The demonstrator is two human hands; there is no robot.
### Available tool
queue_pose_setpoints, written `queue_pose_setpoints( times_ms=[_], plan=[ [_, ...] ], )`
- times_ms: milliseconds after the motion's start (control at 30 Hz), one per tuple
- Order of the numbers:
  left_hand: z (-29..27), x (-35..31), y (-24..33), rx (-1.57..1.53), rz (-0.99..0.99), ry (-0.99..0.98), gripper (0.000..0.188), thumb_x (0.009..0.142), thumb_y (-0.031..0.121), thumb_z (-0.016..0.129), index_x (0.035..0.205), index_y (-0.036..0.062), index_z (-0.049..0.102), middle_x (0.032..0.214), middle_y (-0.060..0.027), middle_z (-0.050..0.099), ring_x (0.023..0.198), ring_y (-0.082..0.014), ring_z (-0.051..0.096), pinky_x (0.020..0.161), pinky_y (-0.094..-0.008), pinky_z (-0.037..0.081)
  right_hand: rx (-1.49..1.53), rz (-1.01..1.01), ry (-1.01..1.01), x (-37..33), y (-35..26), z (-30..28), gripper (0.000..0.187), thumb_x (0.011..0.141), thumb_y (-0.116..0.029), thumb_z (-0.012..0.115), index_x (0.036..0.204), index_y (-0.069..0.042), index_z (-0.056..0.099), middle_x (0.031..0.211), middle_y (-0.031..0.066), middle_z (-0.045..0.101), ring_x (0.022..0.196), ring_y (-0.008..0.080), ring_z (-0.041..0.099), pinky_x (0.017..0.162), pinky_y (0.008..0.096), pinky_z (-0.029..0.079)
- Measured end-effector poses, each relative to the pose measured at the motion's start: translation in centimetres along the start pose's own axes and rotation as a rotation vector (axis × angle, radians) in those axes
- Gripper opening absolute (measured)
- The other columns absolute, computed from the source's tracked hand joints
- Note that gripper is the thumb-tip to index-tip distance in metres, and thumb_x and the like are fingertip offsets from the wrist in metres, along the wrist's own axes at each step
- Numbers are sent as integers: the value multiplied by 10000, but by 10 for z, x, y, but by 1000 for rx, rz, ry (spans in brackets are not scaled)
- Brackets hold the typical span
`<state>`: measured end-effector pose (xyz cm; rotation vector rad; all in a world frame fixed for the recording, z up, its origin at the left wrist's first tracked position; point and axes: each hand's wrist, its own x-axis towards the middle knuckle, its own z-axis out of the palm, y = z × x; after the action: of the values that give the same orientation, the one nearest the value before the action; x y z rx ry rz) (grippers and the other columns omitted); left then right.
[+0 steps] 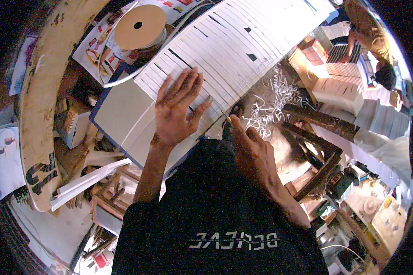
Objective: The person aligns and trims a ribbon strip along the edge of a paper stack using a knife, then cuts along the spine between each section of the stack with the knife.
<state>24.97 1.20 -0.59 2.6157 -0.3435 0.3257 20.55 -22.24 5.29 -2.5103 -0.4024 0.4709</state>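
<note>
My left hand [179, 107] lies flat with fingers stretched out on a long row of white strip-like pieces [234, 50], set side by side with narrow dark gaps. Under the row's near end is a grey-white board [124, 114] with a dark blue edge. At the row's right edge, my right hand [254, 144] is closed round a slim thin tool [228, 118], mostly hidden in the fingers. Its tip points at the edge of the row; I cannot make out its exact kind.
A large spool [144, 30] of pale band stands left of the row. Curled white strips [277, 98] litter the floor at right. Beyond them, another person [369, 36] reaches to stacked blocks [339, 89]. A wooden frame [314, 160] stands beside my right arm.
</note>
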Motion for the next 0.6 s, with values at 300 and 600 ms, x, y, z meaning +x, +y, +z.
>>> queue_pose_setpoints(
  times_ms=[300,600],
  plan=[
    [1,-2,-2,-13,-17,-65,610,999,372,667,1512,63,553,1606,-117,503,1513,-280,434,1288,-501,204,-41,16,-11,1,-5,-8,653,882,38,587,1502,-150,506,852,204,625,732,423,666,636,511,539],
    [2,0,2,-11,-20,9,549,966,324,701,1436,49,632,1543,-106,577,1468,-252,500,1267,-462,255,-57,52,-49,8,-18,-21,587,895,28,573,1453,-146,511,863,210,641,734,436,680,632,527,536]
  ],
)
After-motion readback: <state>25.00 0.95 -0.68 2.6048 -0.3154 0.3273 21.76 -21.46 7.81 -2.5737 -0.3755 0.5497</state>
